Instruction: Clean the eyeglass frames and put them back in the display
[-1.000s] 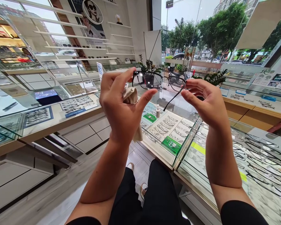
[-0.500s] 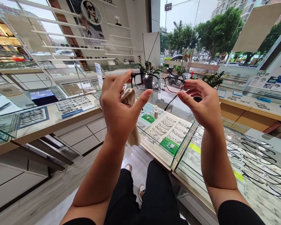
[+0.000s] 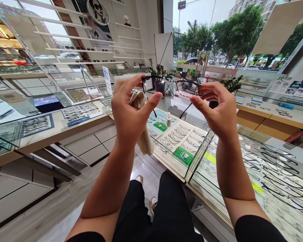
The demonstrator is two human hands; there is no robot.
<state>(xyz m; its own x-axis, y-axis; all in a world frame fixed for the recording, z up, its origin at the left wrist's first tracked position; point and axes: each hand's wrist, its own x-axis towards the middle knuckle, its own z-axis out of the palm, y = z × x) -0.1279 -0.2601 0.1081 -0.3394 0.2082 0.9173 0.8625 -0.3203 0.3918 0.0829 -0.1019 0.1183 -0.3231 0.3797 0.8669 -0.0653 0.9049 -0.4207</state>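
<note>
Black-rimmed eyeglasses [image 3: 172, 81] are held up in front of me between both hands, lenses facing the window and temples hanging toward me. My left hand [image 3: 132, 106] grips the left end of the frame with its fingers, thumb pointing up and apart. A beige cleaning cloth [image 3: 145, 139] is tucked in that same hand and dangles below it. My right hand [image 3: 215, 107] pinches the right end of the frame near the hinge. Below the eyeglasses, a small white bottle [image 3: 169, 120] stands upright on the glass showcase.
The glass showcase [image 3: 187, 174] in front holds rows of eyeglasses and green cards [image 3: 183, 155]. At left, another counter [image 3: 96, 119] carries trays of frames [image 3: 37, 125]. Potted plants [image 3: 160, 85] stand by the window. My legs are close to the showcase edge.
The eyeglasses have tilted slightly, and the left temple now shows below the frame. My left hand and the cloth have shifted a little to the right.
</note>
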